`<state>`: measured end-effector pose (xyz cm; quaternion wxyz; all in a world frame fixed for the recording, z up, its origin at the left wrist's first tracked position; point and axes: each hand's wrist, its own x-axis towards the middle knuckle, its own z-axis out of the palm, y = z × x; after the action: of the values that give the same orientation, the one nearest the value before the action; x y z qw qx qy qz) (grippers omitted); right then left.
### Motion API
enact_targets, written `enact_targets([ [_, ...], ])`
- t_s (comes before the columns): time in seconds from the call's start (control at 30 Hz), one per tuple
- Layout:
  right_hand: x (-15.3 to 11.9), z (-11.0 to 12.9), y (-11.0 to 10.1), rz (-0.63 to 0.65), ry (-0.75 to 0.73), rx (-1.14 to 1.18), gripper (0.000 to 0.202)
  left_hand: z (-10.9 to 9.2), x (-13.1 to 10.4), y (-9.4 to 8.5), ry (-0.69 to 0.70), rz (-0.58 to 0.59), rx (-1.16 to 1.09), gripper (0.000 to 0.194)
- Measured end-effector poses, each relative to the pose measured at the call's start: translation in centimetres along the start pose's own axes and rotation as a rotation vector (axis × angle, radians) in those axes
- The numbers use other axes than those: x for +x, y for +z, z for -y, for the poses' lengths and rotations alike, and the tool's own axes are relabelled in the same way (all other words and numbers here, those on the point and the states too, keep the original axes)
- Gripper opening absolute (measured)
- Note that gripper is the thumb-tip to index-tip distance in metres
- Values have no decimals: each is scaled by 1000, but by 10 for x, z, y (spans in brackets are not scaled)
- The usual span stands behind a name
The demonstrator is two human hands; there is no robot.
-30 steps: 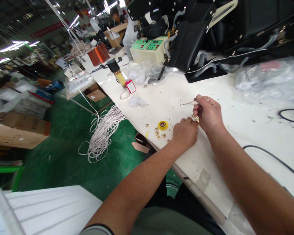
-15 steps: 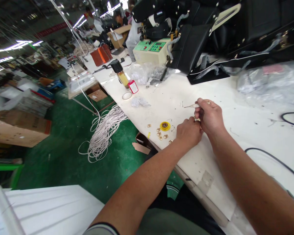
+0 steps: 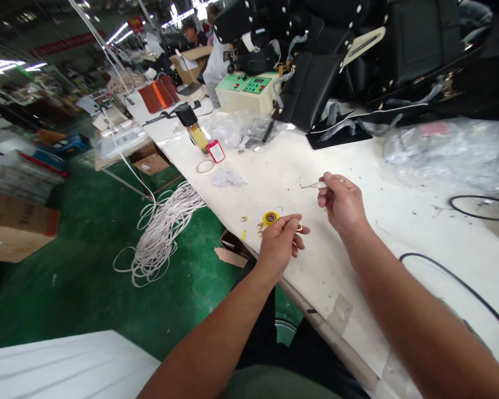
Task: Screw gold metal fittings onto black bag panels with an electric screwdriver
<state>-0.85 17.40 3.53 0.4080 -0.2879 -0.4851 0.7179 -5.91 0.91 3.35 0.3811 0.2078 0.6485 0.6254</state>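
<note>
**A:** What does the surface look like, and the room around it?

**B:** A long white worktop (image 3: 357, 166), scuffed and dotted with dark specks, runs away toward the far left corner. Below its near edge is a green floor (image 3: 87, 266) with a loose coil of white cord (image 3: 162, 233) lying on it. Cardboard boxes (image 3: 16, 227) sit off to the left, and strip lights shine overhead in a big workshop. Another person sits far back, beyond the far end.

**A:** Any containers?

**B:** A small yellow dish (image 3: 270, 217) near the near edge, with something dark inside; I cannot tell what. Just beside it lie a few gold rings (image 3: 259, 228). Farther along stands a bottle (image 3: 194, 131) with a black top and yellow liquid, a red-and-white tag (image 3: 215, 150) leaning by it, and a roll of tape (image 3: 205, 165) lying flat. An open cardboard box (image 3: 193, 60) sits at the far end. Clear plastic bags (image 3: 453, 149) are heaped toward the right, and black bags (image 3: 399, 50) are stacked along the back edge next to a cream machine with a green panel (image 3: 245, 88).

**A:** And the hands?

**B:** The left hand (image 3: 279, 244) hovers over the near edge, pinching a small gold ring (image 3: 299, 226) between thumb and fingers. The right hand (image 3: 341, 204) is closed around a thin pointed tool (image 3: 314, 185), tip aimed left, a little above the worktop. The two hands are apart. A black cable (image 3: 457, 280) curves across the worktop to the right.
</note>
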Motion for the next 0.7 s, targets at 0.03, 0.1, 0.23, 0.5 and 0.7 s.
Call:
enact_targets([
  [0.03, -2, -2, 3, 14, 6, -6, 35, -2, -6, -7, -45, -25, -91, 39],
  [0.1, -9, -8, 9, 52, 27, -14, 35, -5, -18, -20, -78, -69, -195, 46],
  [0.23, -25, -25, 20, 155, 56, -147, 36, -10, -36, -43, -87, -102, -235, 48],
  [0.5, -36, -40, 24, 273, 96, -585, 45, 6, -38, -80, 159, -211, 298, 29],
  [0.7, -39, -45, 25, 300, 39, -696, 41, 4, -23, -95, 365, -313, 707, 20],
])
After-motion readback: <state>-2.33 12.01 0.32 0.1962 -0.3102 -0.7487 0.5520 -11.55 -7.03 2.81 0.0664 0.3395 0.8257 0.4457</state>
